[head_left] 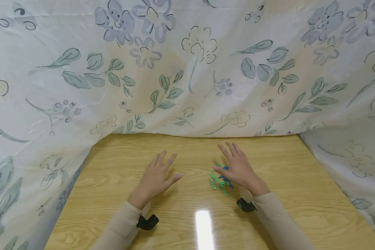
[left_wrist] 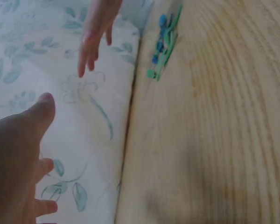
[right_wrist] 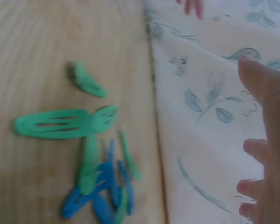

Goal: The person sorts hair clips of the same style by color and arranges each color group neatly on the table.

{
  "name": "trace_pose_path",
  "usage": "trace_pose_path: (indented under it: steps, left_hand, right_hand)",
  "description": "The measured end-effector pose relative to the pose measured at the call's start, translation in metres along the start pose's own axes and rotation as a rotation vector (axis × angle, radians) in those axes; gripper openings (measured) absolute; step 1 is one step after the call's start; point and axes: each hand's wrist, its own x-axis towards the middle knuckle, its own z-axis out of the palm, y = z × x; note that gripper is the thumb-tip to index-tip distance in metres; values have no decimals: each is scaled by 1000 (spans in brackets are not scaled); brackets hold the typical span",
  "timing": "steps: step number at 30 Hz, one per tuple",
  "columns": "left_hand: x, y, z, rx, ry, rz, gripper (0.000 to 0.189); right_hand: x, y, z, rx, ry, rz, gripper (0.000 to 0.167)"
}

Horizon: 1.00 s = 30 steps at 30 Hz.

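Note:
A loose pile of snap hair clips lies on the wooden table, right of the middle. Several green hair clips (head_left: 214,184) spread toward the left of the pile, and blue hair clips (right_wrist: 102,207) lie bunched among them. My right hand (head_left: 239,169) hovers over the pile's right side with fingers spread, hiding part of it in the head view. To the left, my left hand (head_left: 155,178) is held above the bare wood, its fingers apart and thumb pointing right. Neither hand holds anything.
The wooden table (head_left: 118,215) stretches under both hands. A white floral cloth (head_left: 175,86) hangs along its back and sides. Black wrist devices (head_left: 148,222) are strapped at both sleeves. A bright light reflection (head_left: 204,229) shows on the front of the table.

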Motion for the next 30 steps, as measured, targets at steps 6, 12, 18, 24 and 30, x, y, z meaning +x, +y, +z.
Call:
trace_pose_path:
  steps: [6,12,18,24,30]
  left_hand:
    - [3,8,10,-12,43,50,73]
    - [4,17,20,-72,83,82,67]
    - [8,25,26,-145,77,117,59]
    - [16,33,35,-185,2,135,56]
    - [23,42,40,-255,-88,164,55]
  right_hand:
    - [-6,5,7,40,6,-38,86]
    - [-11,11,7,97,-10,-69,80]
    - [-16,19,6,185,-25,-89,73]
    - [-20,29,7,241,-83,-82,65]
    - [-22,38,4,280,-111,-71,59]
